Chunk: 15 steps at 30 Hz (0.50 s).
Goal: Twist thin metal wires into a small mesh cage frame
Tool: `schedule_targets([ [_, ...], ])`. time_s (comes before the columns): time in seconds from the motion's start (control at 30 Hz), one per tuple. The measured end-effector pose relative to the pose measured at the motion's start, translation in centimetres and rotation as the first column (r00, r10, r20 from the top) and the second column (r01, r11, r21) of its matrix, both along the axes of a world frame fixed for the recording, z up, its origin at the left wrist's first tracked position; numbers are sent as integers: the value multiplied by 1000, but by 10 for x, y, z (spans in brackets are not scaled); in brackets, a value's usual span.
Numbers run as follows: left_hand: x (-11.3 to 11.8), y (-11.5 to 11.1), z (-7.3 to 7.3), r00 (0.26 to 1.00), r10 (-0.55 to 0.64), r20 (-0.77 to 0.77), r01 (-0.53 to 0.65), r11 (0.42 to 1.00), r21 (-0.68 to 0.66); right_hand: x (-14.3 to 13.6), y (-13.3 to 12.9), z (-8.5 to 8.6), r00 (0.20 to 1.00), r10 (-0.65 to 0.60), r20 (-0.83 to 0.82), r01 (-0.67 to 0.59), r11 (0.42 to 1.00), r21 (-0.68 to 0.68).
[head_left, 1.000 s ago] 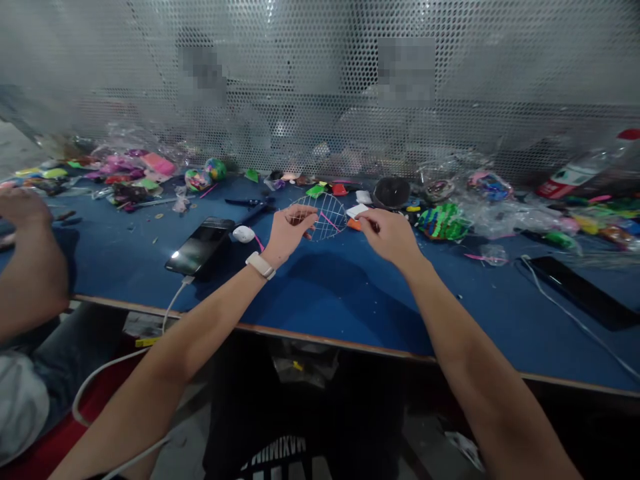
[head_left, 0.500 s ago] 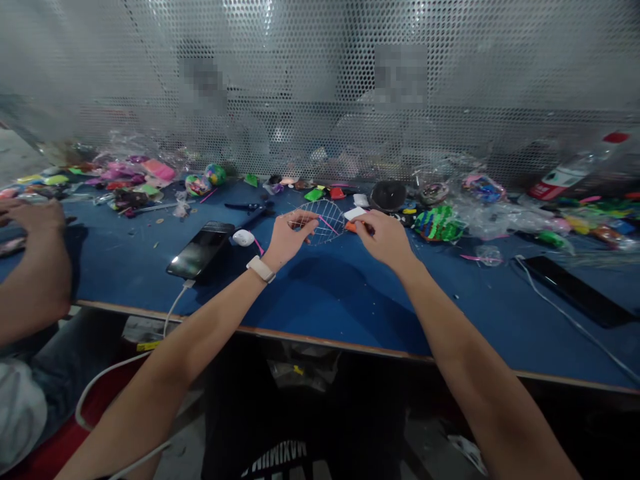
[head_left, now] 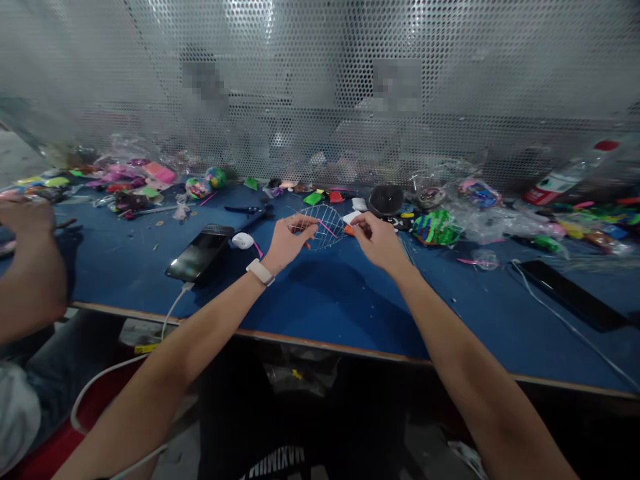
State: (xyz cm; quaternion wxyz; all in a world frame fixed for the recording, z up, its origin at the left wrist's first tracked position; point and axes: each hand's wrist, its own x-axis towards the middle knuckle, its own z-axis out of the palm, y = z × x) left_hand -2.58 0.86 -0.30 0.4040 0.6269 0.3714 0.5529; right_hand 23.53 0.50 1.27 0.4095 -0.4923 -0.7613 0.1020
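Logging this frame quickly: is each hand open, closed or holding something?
Left hand: closed, holding the wire mesh.
Right hand: pinched closed; anything held cannot be told.

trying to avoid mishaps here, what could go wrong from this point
The thin silvery wire mesh in the left hand might bend if pinched hard, since its wires look fine. The thin white cable from the black rectangular phone droops over the front edge of the blue tabletop, close to the left forearm, so an arm movement might snag it and drag the phone.
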Motion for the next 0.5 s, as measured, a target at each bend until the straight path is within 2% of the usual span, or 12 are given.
schedule_targets([
  [0.17,0,1,-1,998,64,-4,-64,998,27,-1,3,-3,998,-5,-68,5,1000,-1],
  [0.37,0,0,2,993,120,-21,-119,993,21,2,3,-2,986,-125,-107,132,989,64],
  [0.5,1,-1,2,995,96,-2,-95,994,44,2,4,-4,993,-37,-108,40,999,24],
])
